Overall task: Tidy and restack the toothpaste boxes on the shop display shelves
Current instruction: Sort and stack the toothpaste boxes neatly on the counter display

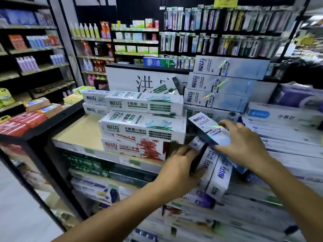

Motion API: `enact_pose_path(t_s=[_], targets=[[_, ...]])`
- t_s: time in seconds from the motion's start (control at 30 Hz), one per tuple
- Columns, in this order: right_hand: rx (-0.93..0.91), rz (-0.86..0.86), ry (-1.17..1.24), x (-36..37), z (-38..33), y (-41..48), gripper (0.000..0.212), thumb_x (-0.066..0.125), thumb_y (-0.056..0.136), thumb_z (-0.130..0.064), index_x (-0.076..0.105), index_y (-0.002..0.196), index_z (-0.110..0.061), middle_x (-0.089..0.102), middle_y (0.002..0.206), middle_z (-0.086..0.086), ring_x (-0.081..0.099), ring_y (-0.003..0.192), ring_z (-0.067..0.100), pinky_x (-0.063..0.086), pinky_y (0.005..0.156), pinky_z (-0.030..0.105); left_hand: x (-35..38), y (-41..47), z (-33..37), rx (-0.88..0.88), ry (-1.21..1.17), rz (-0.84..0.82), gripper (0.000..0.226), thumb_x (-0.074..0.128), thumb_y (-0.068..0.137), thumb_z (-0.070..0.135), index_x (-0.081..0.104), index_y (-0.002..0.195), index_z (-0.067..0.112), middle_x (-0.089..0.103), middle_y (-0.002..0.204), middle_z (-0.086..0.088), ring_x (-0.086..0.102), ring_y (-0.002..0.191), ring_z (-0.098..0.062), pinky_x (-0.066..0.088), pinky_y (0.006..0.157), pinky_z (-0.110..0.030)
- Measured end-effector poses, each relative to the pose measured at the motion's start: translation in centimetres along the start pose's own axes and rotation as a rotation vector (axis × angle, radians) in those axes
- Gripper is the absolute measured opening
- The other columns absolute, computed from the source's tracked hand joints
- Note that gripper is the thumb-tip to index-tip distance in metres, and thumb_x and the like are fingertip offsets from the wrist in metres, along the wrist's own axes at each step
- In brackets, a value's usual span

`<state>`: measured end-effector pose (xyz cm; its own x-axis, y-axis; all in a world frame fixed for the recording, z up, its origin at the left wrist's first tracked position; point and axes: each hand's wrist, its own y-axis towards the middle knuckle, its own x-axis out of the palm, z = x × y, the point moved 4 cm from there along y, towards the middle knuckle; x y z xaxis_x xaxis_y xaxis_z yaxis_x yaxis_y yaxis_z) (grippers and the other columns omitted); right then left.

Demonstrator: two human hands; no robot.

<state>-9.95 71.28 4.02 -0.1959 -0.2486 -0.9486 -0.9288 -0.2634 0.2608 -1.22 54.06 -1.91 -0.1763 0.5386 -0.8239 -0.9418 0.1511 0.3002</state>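
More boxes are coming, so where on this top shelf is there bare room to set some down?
One free patch: the bare wooden shelf board between the black frame rail on the left and the green-and-white box stack. Rightward it is crowded: the left hand grips leaning boxes, the right hand holds a silver-blue box, stacks all around.

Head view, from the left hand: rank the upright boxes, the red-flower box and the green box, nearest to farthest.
1. upright boxes: gripped by the left hand, on its right side.
2. red-flower box: close by on the hand's left.
3. green box: far back and higher up, behind the white sign.
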Motion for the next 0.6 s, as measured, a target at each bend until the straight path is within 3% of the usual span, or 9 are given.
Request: enact_pose_path(t_s=[0.13,0.3,0.37,0.43,0.53,0.6], targets=[[0.037,0.087,-0.038,-0.6,0.2,-1.0,0.075,0.077,0.066,-0.052,0.046,0.131,-0.033,0.054,0.102,0.004,0.061,0.088,0.032,0.037,0.064,0.033,0.1,-0.4,-1.0,-0.033,-0.021,0.033,0.049,0.061,0.090,0.051,0.053,0.134,0.032,0.050,0.140,0.002,0.059,0.113,-0.029,0.054,0.093,-0.041],[0.155,0.041,-0.012,0.2,-0.4,-2.1,0.077,0.078,0.065,-0.048,0.044,0.132,-0.038,0.045,0.114,0.004,0.061,0.087,0.034,0.046,0.071,0.036,0.1,-0.3,-1.7,-0.027,-0.061,-0.006,0.046,0.058,0.090,0.057,0.058,0.128,0.032,0.047,0.137,0.010,0.060,0.108,-0.019,0.049,0.088,-0.027],[0.214,0.038,0.047,-0.1,-0.3,-1.9,0.082,0.071,0.064,-0.060,0.043,0.136,-0.032,0.050,0.117,0.012,0.060,0.097,0.036,0.047,0.079,0.038,0.1,-0.3,-1.8,-0.015,-0.077,-0.007,0.044,0.059,0.090,0.057,0.059,0.126,0.031,0.046,0.136,0.011,0.061,0.106,-0.019,0.044,0.084,-0.023],[0.223,0.025,0.041,-0.4,-0.4,-1.5,0.087,0.063,0.061,-0.068,0.048,0.134,-0.022,0.061,0.114,0.016,0.061,0.100,0.036,0.045,0.076,0.036,0.1,-0.3,-1.9,0.013,-0.084,-0.006,0.042,0.058,0.090,0.057,0.059,0.124,0.032,0.046,0.135,0.010,0.061,0.106,-0.019,0.042,0.083,-0.021],[0.230,-0.024,0.023,-0.3,-0.1,-1.1,0.067,0.076,0.070,-0.052,0.058,0.127,-0.021,0.071,0.112,0.010,0.064,0.098,0.031,0.045,0.072,0.032,0.1,-0.2,-2.1,0.040,-0.088,-0.015,0.039,0.057,0.091,0.058,0.058,0.122,0.034,0.046,0.136,0.010,0.058,0.110,-0.015,0.038,0.084,-0.019],[0.275,-0.042,0.197,-0.3,0.7,-1.2,0.053,0.078,0.075,-0.041,0.063,0.124,-0.025,0.071,0.112,0.006,0.066,0.092,0.026,0.046,0.067,0.027,0.1,-0.1,-2.2,0.049,-0.098,-0.021,0.037,0.057,0.091,0.059,0.057,0.122,0.037,0.045,0.135,0.012,0.057,0.111,-0.013,0.036,0.084,-0.017]])
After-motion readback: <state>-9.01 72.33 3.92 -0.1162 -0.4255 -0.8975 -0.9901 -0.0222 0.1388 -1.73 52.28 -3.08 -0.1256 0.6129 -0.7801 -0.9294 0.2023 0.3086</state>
